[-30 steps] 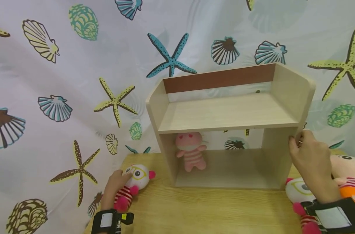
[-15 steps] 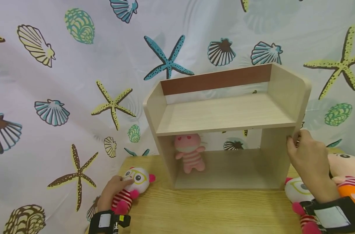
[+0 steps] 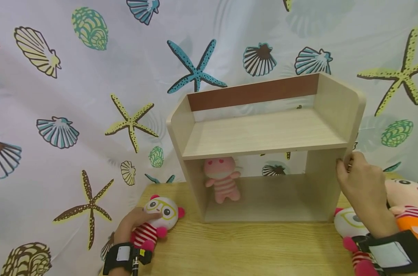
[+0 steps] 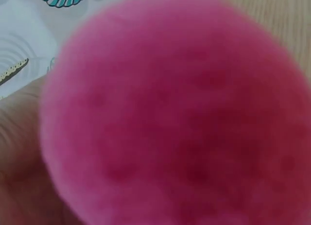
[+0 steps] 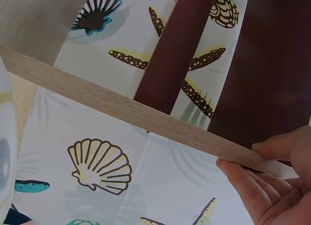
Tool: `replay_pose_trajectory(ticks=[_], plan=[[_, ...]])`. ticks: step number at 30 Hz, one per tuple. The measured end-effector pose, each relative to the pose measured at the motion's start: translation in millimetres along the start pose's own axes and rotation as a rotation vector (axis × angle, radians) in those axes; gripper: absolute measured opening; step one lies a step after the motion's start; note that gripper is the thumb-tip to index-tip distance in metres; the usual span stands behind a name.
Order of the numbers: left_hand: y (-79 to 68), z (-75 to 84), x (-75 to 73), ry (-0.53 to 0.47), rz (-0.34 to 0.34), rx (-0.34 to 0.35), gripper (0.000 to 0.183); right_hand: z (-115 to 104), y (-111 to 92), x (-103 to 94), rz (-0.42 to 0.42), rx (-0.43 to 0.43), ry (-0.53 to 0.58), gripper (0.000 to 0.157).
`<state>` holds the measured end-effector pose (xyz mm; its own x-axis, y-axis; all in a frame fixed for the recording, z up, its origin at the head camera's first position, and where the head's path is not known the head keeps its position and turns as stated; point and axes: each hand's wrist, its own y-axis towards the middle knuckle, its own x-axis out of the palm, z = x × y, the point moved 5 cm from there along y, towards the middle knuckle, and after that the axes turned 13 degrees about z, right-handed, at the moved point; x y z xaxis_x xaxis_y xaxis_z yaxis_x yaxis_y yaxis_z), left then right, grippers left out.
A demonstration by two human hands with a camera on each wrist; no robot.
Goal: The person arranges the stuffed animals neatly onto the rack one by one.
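Observation:
My left hand point(image 3: 134, 219) grips a plush panda point(image 3: 149, 234) with a white head, yellow glasses, pink ears and striped body, at the table's left. One digit lies across its face. In the left wrist view, a blurred round pink part of the panda point(image 4: 180, 108) hides most of the hand point(image 4: 22, 152). My right hand point(image 3: 364, 188) pinches the front edge of the right side panel of a pale wooden shelf point(image 3: 264, 132); in the right wrist view, thumb and fingers lie on opposite faces of the panel edge point(image 5: 121, 108). A pink striped plush point(image 3: 222, 180) stands in the lower compartment, at its left.
Partly behind my right forearm lies a second plush panda point(image 3: 348, 224), beside a plush doll point(image 3: 412, 207) in orange. Shelf and toys are on a wooden table point(image 3: 250, 249). A curtain point(image 3: 91, 76) printed with shells and starfish hangs behind and at the left.
The head view has shifted slightly. My left hand has moved the panda a little toward the shelf, its face turning slightly upward. My right hand keeps its hold on the shelf panel.

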<state>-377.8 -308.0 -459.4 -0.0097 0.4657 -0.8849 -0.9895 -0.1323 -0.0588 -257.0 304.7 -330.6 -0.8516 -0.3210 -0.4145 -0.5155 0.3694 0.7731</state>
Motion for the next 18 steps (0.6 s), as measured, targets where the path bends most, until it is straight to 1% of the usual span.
replay_pose_trajectory(ticks=[3,5,7,9,12,16,18], plan=[[0.9,-4.1,3.4,-0.052,-0.026,0.005,0.085,-0.1,0.3,0.9,-0.001,0.004,-0.007,0.029],[0.5,-4.2,3.4,-0.083,-0.029,0.011,0.085,-0.1,0.9,1.5,0.008,0.0,-0.009,0.029],[-0.2,-4.1,2.7,-0.109,-0.029,0.002,0.085,0.0,1.2,1.7,0.025,-0.009,-0.01,0.029],[-0.7,-3.8,1.7,-0.117,-0.021,0.002,0.085,0.1,1.2,1.3,0.041,-0.016,-0.011,0.028],[-0.7,-3.9,2.0,-0.15,-0.011,-0.015,0.087,0.3,0.3,0.4,0.045,-0.014,-0.01,0.028],[0.3,-3.8,3.9,-0.199,0.007,-0.011,0.09,-0.9,-0.4,-0.5,0.04,-0.012,-0.006,0.029],[-0.2,-3.3,4.2,-0.203,0.019,-0.003,0.091,-1.8,-0.6,0.0,0.033,-0.017,-0.004,0.03]])
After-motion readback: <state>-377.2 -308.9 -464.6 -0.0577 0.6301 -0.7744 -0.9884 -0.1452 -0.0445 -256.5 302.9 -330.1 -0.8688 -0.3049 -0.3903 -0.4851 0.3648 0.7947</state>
